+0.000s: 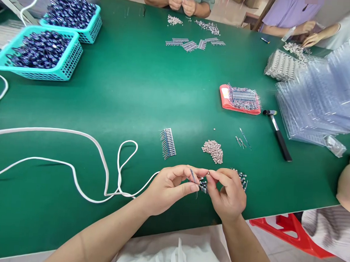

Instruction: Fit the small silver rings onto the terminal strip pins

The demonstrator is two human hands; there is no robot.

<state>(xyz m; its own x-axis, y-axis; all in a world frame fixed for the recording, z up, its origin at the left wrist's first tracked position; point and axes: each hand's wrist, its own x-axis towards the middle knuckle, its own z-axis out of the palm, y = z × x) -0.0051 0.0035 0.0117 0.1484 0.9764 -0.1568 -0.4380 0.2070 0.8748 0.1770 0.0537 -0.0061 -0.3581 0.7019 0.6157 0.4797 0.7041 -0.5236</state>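
My left hand [172,190] is closed, thumb and fingers pinching a thin strip with small wire-legged parts [193,176]. Close against it, my right hand [229,195] is closed in a pinch on a tiny round piece [208,172] at the fingertips. Small dark metal parts [243,178] lie partly hidden behind the right hand. Just beyond the hands is a pile of small round pinkish pieces [213,150]. Left of that pile lies a strip of wire-legged parts [169,142]. A few loose thin wired pieces [240,141] rest to the right.
A hammer [278,138] lies right, near stacked clear plastic trays [318,91] and a red packet [226,104] under wired strips. Turquoise baskets [69,68] of dark glossy parts stand far left. A white cable [97,148] loops leftward. Other people work across the table and at right.
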